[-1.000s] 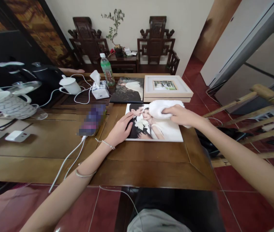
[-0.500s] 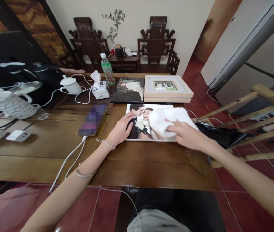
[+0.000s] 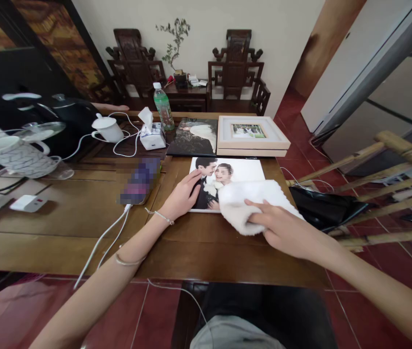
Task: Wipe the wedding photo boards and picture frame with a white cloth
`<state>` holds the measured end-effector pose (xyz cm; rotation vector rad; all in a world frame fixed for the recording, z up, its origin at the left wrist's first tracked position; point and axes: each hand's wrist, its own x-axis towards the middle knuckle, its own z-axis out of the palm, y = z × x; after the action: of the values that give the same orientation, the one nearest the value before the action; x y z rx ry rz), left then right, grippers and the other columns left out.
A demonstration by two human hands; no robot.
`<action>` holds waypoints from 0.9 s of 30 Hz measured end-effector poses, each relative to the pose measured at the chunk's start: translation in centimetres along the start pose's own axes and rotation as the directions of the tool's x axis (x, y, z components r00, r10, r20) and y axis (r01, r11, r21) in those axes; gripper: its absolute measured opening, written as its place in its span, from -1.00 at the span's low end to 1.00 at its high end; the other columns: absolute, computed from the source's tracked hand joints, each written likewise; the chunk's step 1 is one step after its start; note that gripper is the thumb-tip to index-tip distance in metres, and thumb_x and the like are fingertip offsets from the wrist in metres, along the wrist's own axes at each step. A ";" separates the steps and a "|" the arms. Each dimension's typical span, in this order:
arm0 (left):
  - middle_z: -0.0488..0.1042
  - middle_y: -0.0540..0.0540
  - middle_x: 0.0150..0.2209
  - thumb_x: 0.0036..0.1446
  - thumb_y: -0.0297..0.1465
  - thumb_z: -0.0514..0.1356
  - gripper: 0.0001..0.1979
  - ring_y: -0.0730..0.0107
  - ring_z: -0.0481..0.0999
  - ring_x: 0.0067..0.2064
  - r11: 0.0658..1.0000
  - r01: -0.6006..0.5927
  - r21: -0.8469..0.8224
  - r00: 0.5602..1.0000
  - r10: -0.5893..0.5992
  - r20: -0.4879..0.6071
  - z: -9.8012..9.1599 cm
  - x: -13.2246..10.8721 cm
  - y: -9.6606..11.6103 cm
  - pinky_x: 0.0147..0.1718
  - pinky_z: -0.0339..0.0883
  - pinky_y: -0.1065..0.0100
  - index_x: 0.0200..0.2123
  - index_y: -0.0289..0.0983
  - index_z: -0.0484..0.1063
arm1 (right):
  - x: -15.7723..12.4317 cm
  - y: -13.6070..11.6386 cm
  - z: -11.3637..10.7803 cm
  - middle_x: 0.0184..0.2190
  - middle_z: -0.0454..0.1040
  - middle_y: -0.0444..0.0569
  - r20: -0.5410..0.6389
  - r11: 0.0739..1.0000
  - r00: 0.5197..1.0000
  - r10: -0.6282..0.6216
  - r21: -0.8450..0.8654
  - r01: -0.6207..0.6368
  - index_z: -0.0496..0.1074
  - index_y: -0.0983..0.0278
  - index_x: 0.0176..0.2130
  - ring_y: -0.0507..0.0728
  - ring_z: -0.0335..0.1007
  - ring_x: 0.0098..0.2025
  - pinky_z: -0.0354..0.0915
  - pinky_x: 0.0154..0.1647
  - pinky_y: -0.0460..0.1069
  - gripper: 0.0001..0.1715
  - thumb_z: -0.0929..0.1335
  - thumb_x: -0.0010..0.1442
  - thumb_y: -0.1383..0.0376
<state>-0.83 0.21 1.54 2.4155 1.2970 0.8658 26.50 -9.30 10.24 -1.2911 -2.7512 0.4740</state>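
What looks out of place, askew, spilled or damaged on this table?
Nothing looks spilled or damaged. The white cloth under the right hand overhangs the near edge of the wedding photo print, which the left hand holds flat, and a white cable trails off the table.

table point(image 3: 209, 252) front bare, pic frames point(image 3: 227, 139) at rear

Your right hand point(image 3: 282, 228) drags the white cloth point(image 3: 249, 203) from the photo print's point(image 3: 227, 182) upper right down past its lower edge.
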 end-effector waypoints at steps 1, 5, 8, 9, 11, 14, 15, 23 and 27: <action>0.28 -0.29 0.24 0.31 -0.37 -0.05 -0.58 0.13 0.22 0.30 1.000 -0.001 -0.001 1.000 0.001 0.000 0.0 0.0 0.0 0.30 0.08 0.04 0.16 -0.39 0.32 | 0.8 0.5 -0.2 0.08 0.46 0.09 -0.013 1.000 1.000 0.000 -0.009 0.000 0.49 0.21 -0.01 0.28 0.34 0.17 0.23 0.18 0.22 -0.29 0.18 -0.07 0.61; 0.29 -0.28 0.24 0.31 -0.37 -0.05 -0.58 0.15 0.22 0.30 1.000 -0.009 0.005 1.000 0.009 -0.007 0.1 0.0 -0.1 0.30 0.09 0.05 0.15 -0.39 0.32 | 4.7 3.1 -1.2 -0.16 0.57 0.06 -0.043 0.999 0.999 0.020 -0.043 -0.021 0.52 0.25 -0.06 0.22 0.49 -0.15 0.34 -0.13 0.06 -0.35 0.18 -0.08 0.59; 0.29 -0.31 0.23 0.31 -0.37 -0.05 -0.57 0.15 0.25 0.28 1.000 -0.006 0.016 1.000 0.006 -0.016 0.1 0.0 -0.1 0.29 0.10 0.05 0.16 -0.41 0.32 | 7.5 5.2 -1.8 -0.18 0.59 0.03 -0.080 0.999 0.996 -0.024 -0.037 0.021 0.51 0.27 -0.04 0.16 0.47 -0.20 0.29 -0.17 -0.02 -0.34 0.18 -0.07 0.59; 0.29 -0.32 0.23 0.31 -0.38 -0.05 -0.57 0.14 0.25 0.28 1.000 -0.006 0.016 1.000 0.006 -0.018 0.0 0.0 -0.1 0.29 0.11 0.05 0.16 -0.42 0.32 | 8.3 5.8 -2.0 -0.18 0.59 0.03 -0.088 0.999 0.995 -0.038 -0.036 0.035 0.51 0.27 -0.03 0.15 0.47 -0.20 0.27 -0.17 -0.04 -0.33 0.18 -0.07 0.59; 0.29 -0.33 0.23 0.30 -0.38 -0.04 -0.57 0.13 0.25 0.28 1.000 -0.007 0.015 1.000 0.007 -0.019 0.0 -0.1 -0.1 0.29 0.11 0.06 0.15 -0.43 0.32 | 9.7 6.8 -2.2 -0.18 0.59 0.02 -0.100 0.998 0.994 -0.042 -0.044 0.038 0.51 0.26 -0.03 0.13 0.46 -0.21 0.24 -0.19 -0.05 -0.35 0.18 -0.05 0.58; 0.29 -0.33 0.24 0.30 -0.38 -0.04 -0.57 0.14 0.24 0.29 1.000 -0.011 0.019 1.000 0.011 -0.017 0.0 0.0 -0.1 0.29 0.10 0.06 0.15 -0.44 0.32 | 11.0 7.6 -2.4 -0.19 0.59 0.02 -0.127 0.998 0.991 -0.031 -0.056 0.024 0.52 0.27 -0.07 0.13 0.44 -0.24 0.22 -0.21 -0.04 -0.42 0.19 -0.02 0.56; 0.28 -0.32 0.24 0.30 -0.38 -0.04 -0.57 0.14 0.23 0.29 1.000 -0.012 0.021 1.000 0.012 -0.016 0.0 0.0 -0.1 0.29 0.10 0.06 0.16 -0.43 0.32 | 11.3 7.7 -2.3 -0.19 0.59 0.02 -0.136 0.998 0.990 -0.030 -0.055 0.023 0.52 0.27 -0.08 0.13 0.44 -0.23 0.22 -0.21 -0.04 -0.43 0.19 -0.01 0.56; 0.30 -0.34 0.22 0.31 -0.38 -0.05 -0.57 0.15 0.25 0.28 0.999 -0.013 0.035 1.000 0.013 -0.019 0.0 -0.1 -0.1 0.29 0.11 0.08 0.14 -0.47 0.33 | 8.1 4.6 -0.8 -0.12 0.56 0.08 -0.112 0.997 0.994 -0.007 -0.074 -0.002 0.51 0.27 -0.05 0.21 0.44 -0.04 0.28 -0.04 0.08 -0.35 0.19 -0.06 0.61; 0.29 -0.33 0.23 0.31 -0.38 -0.05 -0.57 0.15 0.24 0.29 0.999 -0.017 0.032 1.000 0.017 -0.015 0.0 -0.1 -0.1 0.29 0.10 0.06 0.15 -0.45 0.32 | 4.1 1.1 0.3 0.08 0.45 0.19 -0.044 0.997 0.999 -0.021 -0.073 0.018 0.46 0.30 0.02 0.31 0.17 0.28 0.13 0.21 0.30 -0.28 0.17 -0.08 0.65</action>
<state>-0.90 0.22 1.46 2.4522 1.3071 0.8770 24.65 -5.60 9.29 -1.2726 -2.7660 0.3422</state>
